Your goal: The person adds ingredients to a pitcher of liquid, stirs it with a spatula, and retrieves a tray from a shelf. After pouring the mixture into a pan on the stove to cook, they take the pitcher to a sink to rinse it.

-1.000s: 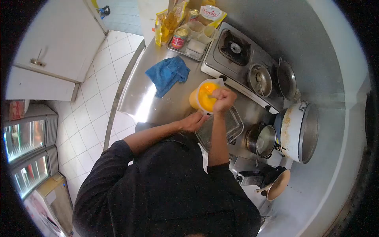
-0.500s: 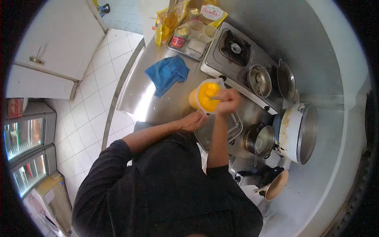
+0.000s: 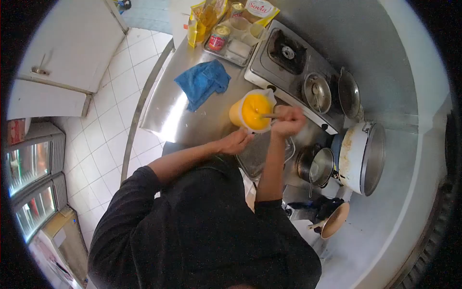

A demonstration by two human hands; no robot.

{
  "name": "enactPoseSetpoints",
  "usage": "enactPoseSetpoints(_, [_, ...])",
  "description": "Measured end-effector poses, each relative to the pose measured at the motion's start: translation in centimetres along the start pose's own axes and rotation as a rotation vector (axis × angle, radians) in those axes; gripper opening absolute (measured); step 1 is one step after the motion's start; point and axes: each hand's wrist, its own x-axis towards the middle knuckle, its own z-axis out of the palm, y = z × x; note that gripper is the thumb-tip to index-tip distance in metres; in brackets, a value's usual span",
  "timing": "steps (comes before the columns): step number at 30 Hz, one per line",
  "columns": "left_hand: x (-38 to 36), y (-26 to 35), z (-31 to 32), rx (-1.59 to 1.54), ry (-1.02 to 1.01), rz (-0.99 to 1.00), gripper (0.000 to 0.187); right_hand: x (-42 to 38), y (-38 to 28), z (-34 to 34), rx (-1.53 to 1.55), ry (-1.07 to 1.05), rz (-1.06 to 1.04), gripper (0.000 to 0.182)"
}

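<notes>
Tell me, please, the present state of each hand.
Left hand: closed, holding the jug.
Right hand: closed, holding a utensil over the jug.

Motion blurred the right hand (image 3: 288,120), whose fingers hid one end of the utensil (image 3: 270,115). The other end sank into the yellow liquid (image 3: 255,107), so its kind could not be told. How the left hand (image 3: 236,142) gripped the jug (image 3: 236,114) was partly hidden, its fingertips being too small to make out. The right forearm (image 3: 272,166) and torso (image 3: 207,226) covered parts of the tray (image 3: 252,153); the bottom edge cut off the torso. The top edge cropped the oil pouch (image 3: 204,24). The can's (image 3: 218,40) small print was unreadable, and the fridge's (image 3: 29,166) contents were blurred.
</notes>
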Motion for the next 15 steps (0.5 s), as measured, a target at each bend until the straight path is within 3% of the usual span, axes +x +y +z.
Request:
enactPoseSetpoints(2, [0.6, 1.6, -1.2, 0.043, -0.074, -0.082, 0.04, 0.1, 1.0, -0.1, 0.029, 0.021, -0.078, 0.033])
enactPoseSetpoints(4, [-0.2, 2.7, -1.5, 0.123, -0.115, -0.17, 0.039, -1.2, 2.7, 0.9, -0.229, -0.068, -0.206, 0.032])
enactPoseSetpoints(7, [0.2, 0.3, 0.3, -0.049, 0.117, 0.126, 0.037, 1.0, -2.6, 1.6, 0.254, -0.014, 0.033, 0.033])
enactPoseSetpoints(8, [0.1, 1.1, 0.6, -0.06, 0.123, 0.117, 0.037, 1.2, -6.1, 2.2, 0.085, 0.06, -0.025, 0.035])
enactPoseSetpoints(10, [-0.2, 2.1, -0.3, -0.057, 0.149, 0.106, 0.036, 0.7, -1.0, 2.0, 0.064, 0.163, -0.069, 0.034])
enactPoseSetpoints(13, [0.2, -0.8, 0.7, 0.023, 0.11, 0.063, 0.035, 0.2, 2.9, -0.5, -0.137, 0.043, -0.038, 0.033])
enactPoseSetpoints(15, [-0.5, 1.7, -0.2, -0.041, 0.036, 0.001, 0.035, 1.2, -6.8, 4.0, 0.111, 0.079, 0.019, 0.034])
